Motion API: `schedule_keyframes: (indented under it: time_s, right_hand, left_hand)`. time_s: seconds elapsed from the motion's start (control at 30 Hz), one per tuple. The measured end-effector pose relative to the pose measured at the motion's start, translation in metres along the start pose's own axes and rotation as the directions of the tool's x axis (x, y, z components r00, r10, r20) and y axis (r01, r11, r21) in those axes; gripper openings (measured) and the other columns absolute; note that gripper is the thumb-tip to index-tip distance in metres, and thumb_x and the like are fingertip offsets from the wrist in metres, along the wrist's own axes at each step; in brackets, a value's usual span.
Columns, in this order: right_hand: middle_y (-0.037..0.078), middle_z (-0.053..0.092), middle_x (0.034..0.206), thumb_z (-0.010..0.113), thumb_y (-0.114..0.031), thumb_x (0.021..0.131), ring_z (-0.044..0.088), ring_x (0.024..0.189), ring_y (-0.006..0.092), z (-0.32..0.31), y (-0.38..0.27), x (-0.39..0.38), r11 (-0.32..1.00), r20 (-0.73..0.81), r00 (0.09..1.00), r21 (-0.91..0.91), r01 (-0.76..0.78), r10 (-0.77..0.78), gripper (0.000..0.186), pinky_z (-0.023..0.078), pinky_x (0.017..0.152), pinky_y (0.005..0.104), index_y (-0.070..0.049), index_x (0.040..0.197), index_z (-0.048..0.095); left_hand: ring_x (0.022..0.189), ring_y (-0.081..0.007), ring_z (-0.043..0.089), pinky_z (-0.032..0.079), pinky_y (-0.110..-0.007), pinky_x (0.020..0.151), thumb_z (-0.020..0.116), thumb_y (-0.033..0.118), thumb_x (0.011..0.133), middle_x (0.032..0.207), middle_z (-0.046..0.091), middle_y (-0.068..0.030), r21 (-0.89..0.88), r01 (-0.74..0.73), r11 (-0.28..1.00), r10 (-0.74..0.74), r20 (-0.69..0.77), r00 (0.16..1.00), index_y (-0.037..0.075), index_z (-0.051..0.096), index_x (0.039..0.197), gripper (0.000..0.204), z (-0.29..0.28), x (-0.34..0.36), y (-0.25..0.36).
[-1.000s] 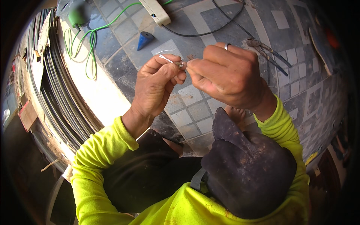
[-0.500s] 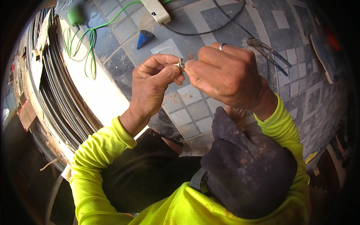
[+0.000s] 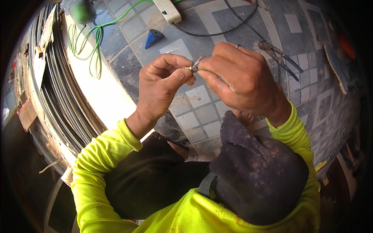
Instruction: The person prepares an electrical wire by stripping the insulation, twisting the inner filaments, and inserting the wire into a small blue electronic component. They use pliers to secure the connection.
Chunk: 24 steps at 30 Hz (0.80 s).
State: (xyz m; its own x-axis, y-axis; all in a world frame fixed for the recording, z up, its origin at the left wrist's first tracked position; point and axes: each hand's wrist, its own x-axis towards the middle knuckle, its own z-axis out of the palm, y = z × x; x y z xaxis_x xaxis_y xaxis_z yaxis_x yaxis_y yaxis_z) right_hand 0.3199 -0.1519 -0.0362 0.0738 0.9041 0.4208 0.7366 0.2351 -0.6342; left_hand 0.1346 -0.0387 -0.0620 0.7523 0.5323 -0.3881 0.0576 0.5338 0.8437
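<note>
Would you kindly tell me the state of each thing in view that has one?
Left hand: grip closed on the small wire-like piece.
Right hand: grip closed, at the same piece.
Small wire-like piece: held up between both hands.
Blue cone: lying on its side.
Pliers: lying down, handles spread apart.
Green cord: loosely looped.
White power strip: lying down; on or off cannot be told.
Black cables: coiled.

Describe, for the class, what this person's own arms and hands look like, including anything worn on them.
Both arms wear bright fluorescent-yellow fabric long sleeves, the left sleeve and right sleeve creased and ending near the wrists. The left hand is ungloved, with no ring visible. The right hand, also ungloved, wears a narrow silver-coloured ring.
</note>
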Motion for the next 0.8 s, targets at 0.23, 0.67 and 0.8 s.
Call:
schedule_keyframes:
  time_s: [0.23, 0.67, 0.8]
  right_hand:
    - [0.008, 0.06, 0.077, 0.076, 0.0, 0.077, 0.064, 0.064, 0.0258, 0.0, 0.004, 0.0, 0.981, -0.022, 0.994, 0.167, -0.103, 0.108, 0.013, 0.049, 0.056, 0.0349, -0.004, 0.085, 0.067]
    - [0.004, 0.064, 0.075, 0.076, -0.001, 0.084, 0.056, 0.061, 0.0077, 0.01, 0.001, -0.004, 0.947, -0.113, 0.976, 0.286, -0.146, 0.184, 0.009, 0.043, 0.052, 0.0251, 0.001, 0.091, 0.07]
    - [0.004, 0.065, 0.076, 0.076, -0.001, 0.085, 0.056, 0.061, 0.0065, 0.013, -0.008, -0.006, 0.648, -0.018, 0.863, 0.668, -0.365, 0.505, 0.01, 0.044, 0.053, 0.0239, 0.0, 0.094, 0.071]
  left_hand:
    - [0.079, -0.0128, 0.07, 0.058, -0.025, 0.073, 0.07, 0.0, 0.092, 0.091, 0.072, -0.0091, 0.158, -0.111, 0.981, 0.113, -0.003, 0.994, -0.003, 0.068, 0.103, 0.012, 0.006, -0.003, 0.008]
    - [0.075, -0.0148, 0.069, 0.058, -0.028, 0.068, 0.071, 0.0, 0.091, 0.09, 0.072, -0.0101, 0.14, -0.106, 0.985, 0.12, -0.096, 0.988, -0.004, 0.069, 0.099, 0.01, 0.019, -0.002, 0.02]
    - [0.073, -0.012, 0.068, 0.056, -0.026, 0.067, 0.073, -0.001, 0.088, 0.089, 0.072, -0.0069, 0.61, -0.586, 0.534, 0.611, 0.202, 0.766, -0.003, 0.069, 0.096, 0.008, 0.015, 0.008, 0.024]
